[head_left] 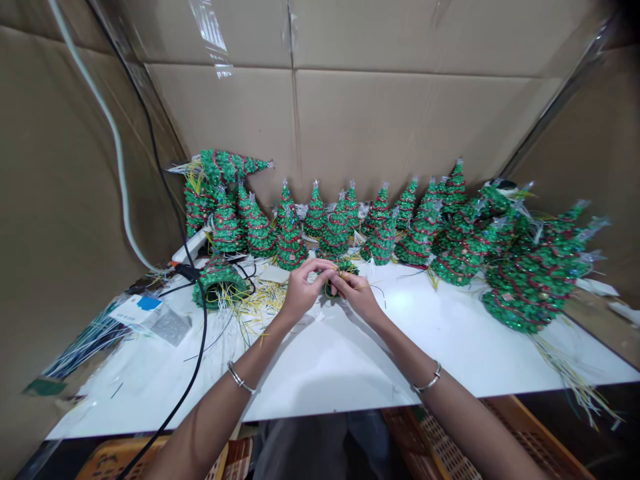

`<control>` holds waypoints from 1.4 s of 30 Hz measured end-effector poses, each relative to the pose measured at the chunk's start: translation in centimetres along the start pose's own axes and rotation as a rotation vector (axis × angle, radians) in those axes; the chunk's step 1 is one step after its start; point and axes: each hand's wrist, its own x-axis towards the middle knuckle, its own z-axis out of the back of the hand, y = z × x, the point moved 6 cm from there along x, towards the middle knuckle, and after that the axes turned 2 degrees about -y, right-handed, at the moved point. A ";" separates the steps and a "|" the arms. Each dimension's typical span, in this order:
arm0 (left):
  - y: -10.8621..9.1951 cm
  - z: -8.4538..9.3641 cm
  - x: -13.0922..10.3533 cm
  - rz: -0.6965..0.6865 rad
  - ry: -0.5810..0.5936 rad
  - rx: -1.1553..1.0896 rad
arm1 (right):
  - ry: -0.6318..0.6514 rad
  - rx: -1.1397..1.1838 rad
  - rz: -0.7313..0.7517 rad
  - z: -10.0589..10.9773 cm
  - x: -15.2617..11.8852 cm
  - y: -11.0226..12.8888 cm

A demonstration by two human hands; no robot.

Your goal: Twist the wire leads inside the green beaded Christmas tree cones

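In from the left slanted the left forearm [215, 400], the right forearm [460, 400] mirrored it, and out front they converged! The left hand [304, 288] had its index finger arched over the thumb; opposite, the right hand [359, 293] curled inward, fingertips almost meeting, both in a fine pinch.

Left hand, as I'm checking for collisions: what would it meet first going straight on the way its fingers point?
Most likely the right hand, whose fingertips are right beside those of the left hand; depth is unclear.
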 end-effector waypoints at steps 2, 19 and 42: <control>0.6 0.1 0.0 0.029 -0.023 -0.028 | -0.013 0.071 -0.017 -0.1 0.1 -0.2; 4.0 -0.3 -0.4 0.329 -0.167 -0.307 | -0.207 0.214 0.033 0.0 -0.7 0.4; 4.0 -1.2 -0.8 0.357 -0.213 -0.346 | -0.246 0.246 0.012 -0.1 -0.7 0.5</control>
